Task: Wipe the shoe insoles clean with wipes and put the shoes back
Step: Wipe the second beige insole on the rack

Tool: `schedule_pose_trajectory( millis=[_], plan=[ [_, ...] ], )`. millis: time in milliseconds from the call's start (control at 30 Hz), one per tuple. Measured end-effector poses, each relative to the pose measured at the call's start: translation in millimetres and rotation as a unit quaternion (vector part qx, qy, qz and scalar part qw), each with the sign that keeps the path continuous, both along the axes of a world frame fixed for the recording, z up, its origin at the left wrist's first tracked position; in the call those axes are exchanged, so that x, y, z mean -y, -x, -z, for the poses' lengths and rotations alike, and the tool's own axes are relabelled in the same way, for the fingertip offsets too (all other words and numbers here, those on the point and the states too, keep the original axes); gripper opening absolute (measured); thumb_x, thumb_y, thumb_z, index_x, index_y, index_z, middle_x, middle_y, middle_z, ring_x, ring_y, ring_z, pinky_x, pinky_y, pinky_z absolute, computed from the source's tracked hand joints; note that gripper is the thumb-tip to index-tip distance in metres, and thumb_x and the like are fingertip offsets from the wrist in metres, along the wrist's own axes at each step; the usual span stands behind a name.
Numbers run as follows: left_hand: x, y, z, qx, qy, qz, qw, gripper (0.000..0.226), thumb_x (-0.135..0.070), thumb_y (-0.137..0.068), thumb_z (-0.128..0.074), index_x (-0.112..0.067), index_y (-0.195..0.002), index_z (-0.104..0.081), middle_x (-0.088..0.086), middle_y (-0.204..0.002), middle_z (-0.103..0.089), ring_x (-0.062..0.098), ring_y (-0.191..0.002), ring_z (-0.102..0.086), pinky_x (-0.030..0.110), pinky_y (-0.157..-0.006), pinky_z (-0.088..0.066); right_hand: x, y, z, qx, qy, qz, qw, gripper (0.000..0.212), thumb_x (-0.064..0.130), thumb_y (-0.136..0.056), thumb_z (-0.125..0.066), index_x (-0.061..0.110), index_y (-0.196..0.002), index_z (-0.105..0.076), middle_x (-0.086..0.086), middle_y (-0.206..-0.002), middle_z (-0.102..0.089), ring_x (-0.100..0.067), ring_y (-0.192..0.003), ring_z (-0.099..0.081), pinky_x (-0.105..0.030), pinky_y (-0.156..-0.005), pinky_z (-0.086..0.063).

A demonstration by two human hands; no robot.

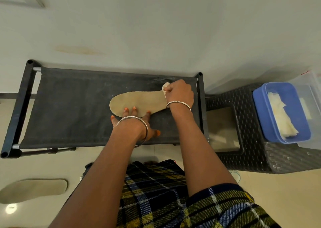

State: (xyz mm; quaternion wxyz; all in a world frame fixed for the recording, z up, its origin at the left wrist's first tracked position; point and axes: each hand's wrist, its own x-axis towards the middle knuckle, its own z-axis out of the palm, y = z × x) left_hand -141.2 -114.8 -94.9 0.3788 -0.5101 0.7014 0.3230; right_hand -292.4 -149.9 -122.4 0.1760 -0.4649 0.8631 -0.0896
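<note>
Between our hands, on the black fabric shelf [69, 109], the tan insole [137, 104] lies flat: left hand [133, 123] pins its near edge with straight, spread fingers [125, 113], right hand [179, 93] clutches a wipe [165, 86] at the heel end. We judge it thin, light, floppy, apt to skid; best pressed flat, not pinched.

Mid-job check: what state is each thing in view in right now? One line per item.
insole: flat on the rack, pinned down.
rack: fabric top bears the insole.
left hand: straight fingers press the insole's near edge.
right hand: grips the wipe at the insole's right end.
wipe: bunched in the right hand.
second insole: lying on the floor, untouched.
blue container: lid off, wipes inside.
</note>
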Motion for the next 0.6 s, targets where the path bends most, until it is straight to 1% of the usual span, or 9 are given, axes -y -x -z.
schedule_pose_trajectory(
  millis=[67, 133, 200, 267, 300, 400, 467, 533, 600],
  plan=[
    [0, 1, 0, 0.004, 0.003, 0.002, 1.0, 0.085, -0.075, -0.087, -0.035, -0.043, -0.151, 0.011, 0.003, -0.16, 0.022, 0.032, -0.147, 0.018, 0.067, -0.113, 0.0, 1, -6, 0, 0.02, -0.005, -0.018, 1.0, 0.021, 0.017, -0.091, -0.064, 0.019, -0.108, -0.076, -0.006, -0.106, -0.073, -0.026, -0.101, -0.067, -0.03, -0.083, -0.051],
    [0, 2, 2, 0.01, 0.003, 0.002, 1.0, 0.085, -0.077, -0.086, -0.033, -0.045, -0.15, 0.013, 0.002, -0.16, 0.023, 0.031, -0.147, 0.019, 0.067, -0.113, 0.001, 2, -21, 1, 0.073, -0.004, -0.06, 0.995, 0.02, 0.014, -0.088, -0.065, 0.019, -0.102, -0.079, -0.006, -0.103, -0.075, -0.027, -0.097, -0.068, -0.032, -0.084, -0.054],
    [-2, 1, 7, 0.015, 0.001, -0.001, 1.0, 0.087, -0.08, -0.083, -0.032, -0.047, -0.148, 0.016, 0.0, -0.16, 0.022, 0.03, -0.147, 0.019, 0.066, -0.113, 0.002, 1, -38, -1, 0.127, -0.011, -0.119, 0.985, 0.018, 0.012, -0.085, -0.071, 0.021, -0.097, -0.08, -0.005, -0.102, -0.076, -0.026, -0.095, -0.068, -0.035, -0.088, -0.054],
    [-3, -2, 12, 0.016, 0.003, 0.0, 1.0, 0.091, -0.083, -0.081, -0.032, -0.047, -0.147, 0.018, -0.002, -0.16, 0.022, 0.03, -0.147, 0.019, 0.065, -0.113, 0.003, 1, -46, 0, 0.15, -0.023, -0.153, 0.976, 0.016, 0.013, -0.084, -0.075, 0.023, -0.096, -0.081, -0.002, -0.104, -0.076, -0.023, -0.098, -0.068, -0.037, -0.09, -0.055],
    [-3, -2, 13, 0.014, 0.003, 0.001, 1.0, 0.091, -0.083, -0.08, -0.032, -0.048, -0.147, 0.019, -0.002, -0.16, 0.022, 0.03, -0.147, 0.019, 0.066, -0.113, 0.002, 1, -45, 0, 0.147, -0.027, -0.153, 0.977, 0.016, 0.014, -0.084, -0.075, 0.024, -0.096, -0.08, -0.001, -0.104, -0.076, -0.023, -0.098, -0.068, -0.037, -0.09, -0.055],
    [0, -3, 5, 0.002, -0.004, -0.008, 1.0, 0.085, -0.078, -0.085, -0.034, -0.048, -0.148, 0.014, -0.002, -0.16, 0.023, 0.031, -0.146, 0.021, 0.067, -0.112, 0.002, 3, -27, -3, 0.11, -0.024, -0.085, 0.99, 0.016, 0.021, -0.087, -0.069, 0.025, -0.097, -0.08, -0.001, -0.103, -0.076, -0.025, -0.096, -0.068, -0.034, -0.085, -0.055],
    [1, -2, 1, 0.0, -0.005, -0.004, 1.0, 0.084, -0.076, -0.086, -0.035, -0.046, -0.149, 0.012, 0.0, -0.16, 0.023, 0.033, -0.146, 0.02, 0.068, -0.112, 0.001, 3, -10, -4, 0.078, -0.011, -0.018, 0.997, 0.016, 0.025, -0.088, -0.066, 0.023, -0.099, -0.079, -0.003, -0.101, -0.075, -0.025, -0.095, -0.069, -0.029, -0.078, -0.054],
    [0, -1, -1, 0.0, -0.004, -0.002, 1.0, 0.085, -0.075, -0.087, -0.036, -0.044, -0.15, 0.011, 0.001, -0.16, 0.023, 0.033, -0.146, 0.019, 0.068, -0.112, 0.001, 1, -2, -3, 0.059, 0.0, 0.033, 0.998, 0.016, 0.025, -0.089, -0.069, 0.022, -0.102, -0.077, -0.004, -0.103, -0.073, -0.025, -0.097, -0.068, -0.026, -0.07, -0.047],
    [0, 0, -1, 0.001, -0.004, -0.004, 1.0, 0.085, -0.075, -0.087, -0.036, -0.043, -0.15, 0.011, 0.002, -0.16, 0.022, 0.033, -0.146, 0.019, 0.068, -0.113, 0.0, 0, -4, -1, 0.055, 0.01, 0.042, 0.998, 0.015, 0.022, -0.089, -0.07, 0.021, -0.103, -0.076, -0.003, -0.104, -0.073, -0.025, -0.099, -0.067, -0.024, -0.068, -0.043]
  ],
)
